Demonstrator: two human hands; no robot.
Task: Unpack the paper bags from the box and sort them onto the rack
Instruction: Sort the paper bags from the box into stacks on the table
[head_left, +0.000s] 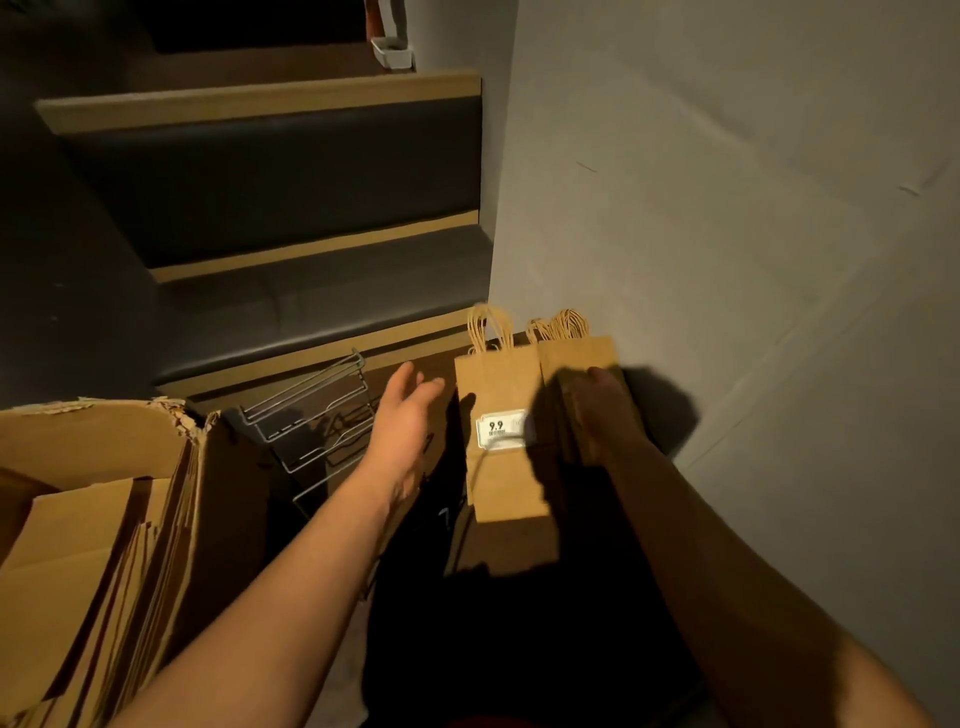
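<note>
Gripping flat kraft bag stack (576, 364), right hand (597, 410); left hand (410, 410) spread.

Matt brown kraft paper bags (501, 415) with twisted paper-cord handles, glossy white price tag (501, 428), torn rough corrugated cardboard box (98, 431), thin bare metal wire rack (311, 410), smooth matt grey wall (727, 182), dark shelves (291, 176) edged in light wood

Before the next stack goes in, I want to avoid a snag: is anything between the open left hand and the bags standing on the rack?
Nothing visible. The left hand hovers open just left of the bag with the 9.9 price tag, with only a dark gap between. The right hand holds the neighbouring stack of bags.
</note>
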